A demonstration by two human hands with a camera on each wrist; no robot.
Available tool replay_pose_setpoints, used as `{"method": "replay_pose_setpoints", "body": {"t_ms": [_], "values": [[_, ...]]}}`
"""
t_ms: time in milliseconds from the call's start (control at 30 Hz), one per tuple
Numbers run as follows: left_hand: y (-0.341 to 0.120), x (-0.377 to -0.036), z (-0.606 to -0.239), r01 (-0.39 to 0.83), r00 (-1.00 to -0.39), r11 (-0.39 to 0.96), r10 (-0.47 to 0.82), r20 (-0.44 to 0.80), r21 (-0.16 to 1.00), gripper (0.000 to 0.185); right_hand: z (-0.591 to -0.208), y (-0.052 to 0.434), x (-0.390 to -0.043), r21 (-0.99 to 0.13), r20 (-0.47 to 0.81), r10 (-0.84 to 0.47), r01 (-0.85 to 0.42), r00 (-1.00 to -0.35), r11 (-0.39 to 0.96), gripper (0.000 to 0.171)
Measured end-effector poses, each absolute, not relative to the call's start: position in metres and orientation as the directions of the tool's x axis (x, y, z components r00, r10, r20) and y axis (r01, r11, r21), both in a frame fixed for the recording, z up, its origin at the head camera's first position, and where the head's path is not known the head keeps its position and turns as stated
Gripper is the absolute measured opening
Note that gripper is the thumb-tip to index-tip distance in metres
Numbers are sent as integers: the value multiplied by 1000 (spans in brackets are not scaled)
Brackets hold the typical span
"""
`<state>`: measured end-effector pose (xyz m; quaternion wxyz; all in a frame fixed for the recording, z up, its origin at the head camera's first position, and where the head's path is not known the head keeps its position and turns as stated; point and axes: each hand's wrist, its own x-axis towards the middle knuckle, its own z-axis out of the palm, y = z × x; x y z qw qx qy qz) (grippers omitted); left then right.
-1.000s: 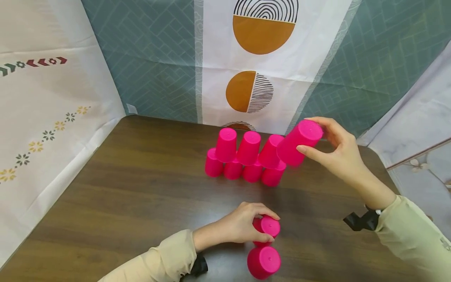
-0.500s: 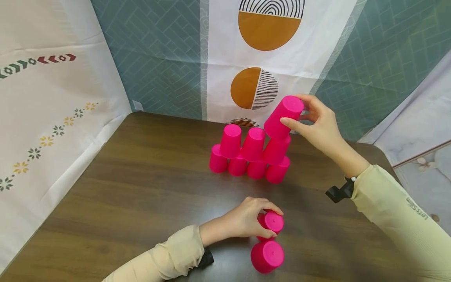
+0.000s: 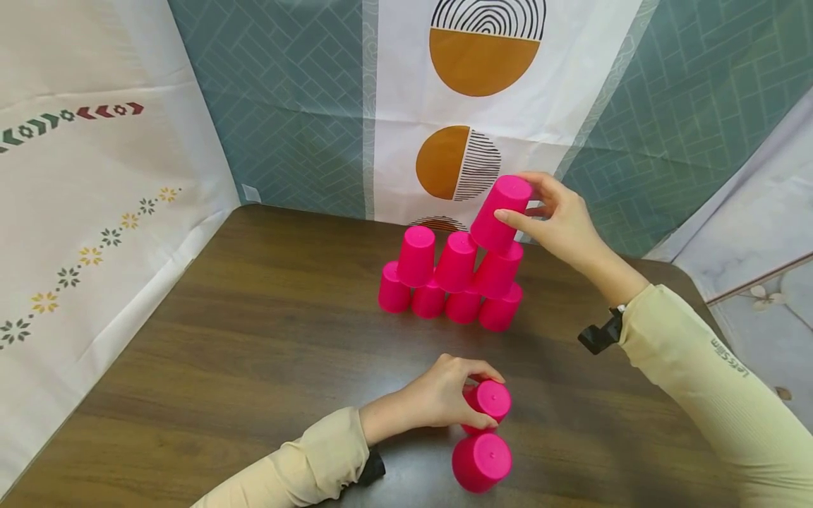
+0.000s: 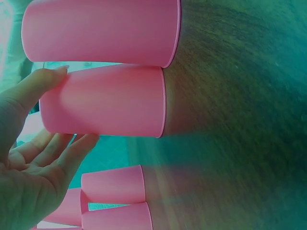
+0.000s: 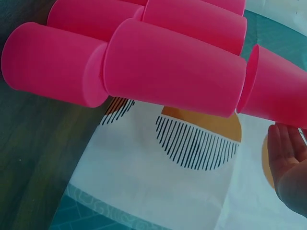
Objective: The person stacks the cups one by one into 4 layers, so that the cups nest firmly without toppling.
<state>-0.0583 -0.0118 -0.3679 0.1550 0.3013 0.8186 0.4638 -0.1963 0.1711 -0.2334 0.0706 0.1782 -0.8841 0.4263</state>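
Pink plastic cups stand upside down on the table in a two-row stack, with three upper cups such as the left one (image 3: 416, 257) resting on the bottom row (image 3: 464, 307). High at the stack's right end, my right hand (image 3: 565, 222) pinches another upturned cup (image 3: 500, 212) between thumb and fingers. In the right wrist view, that cup's rim (image 5: 249, 79) is right at the base of the upper row's right cup (image 5: 175, 67). Nearer me, my left hand (image 3: 438, 395) grips an upturned cup (image 4: 105, 100) standing on the table, right beside another upturned cup (image 3: 479, 462).
The brown wooden table (image 3: 254, 339) runs back to a teal and white patterned cloth (image 3: 298, 113). A white cloth with floral motifs (image 3: 101, 282) hangs at the left, a pale marbled one (image 3: 775, 296) at the right.
My right hand has carried its cup up and left from beside the stack to above the upper row's right end, then slightly lower. My left hand keeps its grip in place.
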Motion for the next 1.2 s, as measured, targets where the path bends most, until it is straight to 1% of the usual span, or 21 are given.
{"method": "replay_pose_setpoints", "body": {"t_ms": [167, 433, 767, 1033, 1200], "values": [[-12, -59, -368, 340, -766, 368, 642, 28, 865, 42, -237, 171, -199, -741, 243, -277, -362, -930, 565, 56], [-11, -59, -367, 330, -769, 375, 639, 16, 866, 42, -240, 169, -199, -731, 237, -294, -370, -926, 574, 59], [-9, -59, -366, 314, -769, 376, 640, 1, 872, 42, -244, 172, -200, -733, 274, -323, -414, -906, 539, 57], [-9, -59, -368, 281, -776, 354, 631, -6, 892, 43, -244, 175, -197, -731, 254, -321, -399, -912, 554, 66], [-11, -60, -368, 269, -781, 341, 625, -3, 901, 43, -245, 179, -194, -741, 247, -321, -391, -915, 546, 65]]}}
